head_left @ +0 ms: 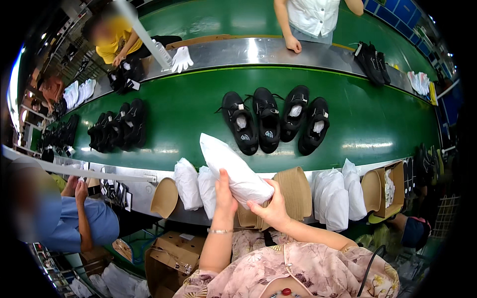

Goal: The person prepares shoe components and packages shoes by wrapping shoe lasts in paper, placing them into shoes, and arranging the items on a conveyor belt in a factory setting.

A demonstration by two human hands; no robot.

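Note:
Between my two hands is a white paper-wrapped bundle (228,161), long and pointed at its far left end, tilted above the near edge of the green belt. My left hand (225,196) supports its near left side, with part of the fingers hidden behind it. My right hand (272,207) grips the rounded near end, thumb against the paper. More white bundles stand beside my hands, some on the left (187,185) and some on the right (331,198). A stack of brown card shoe forms (294,191) is just beyond my right hand.
Several black shoes (267,121) sit on the green belt (184,114) ahead, with another group of black shoes (130,124) to the left. A metal ledge (223,57) runs along the far side. An open carton (395,188) stands at right. Co-workers are at left and across.

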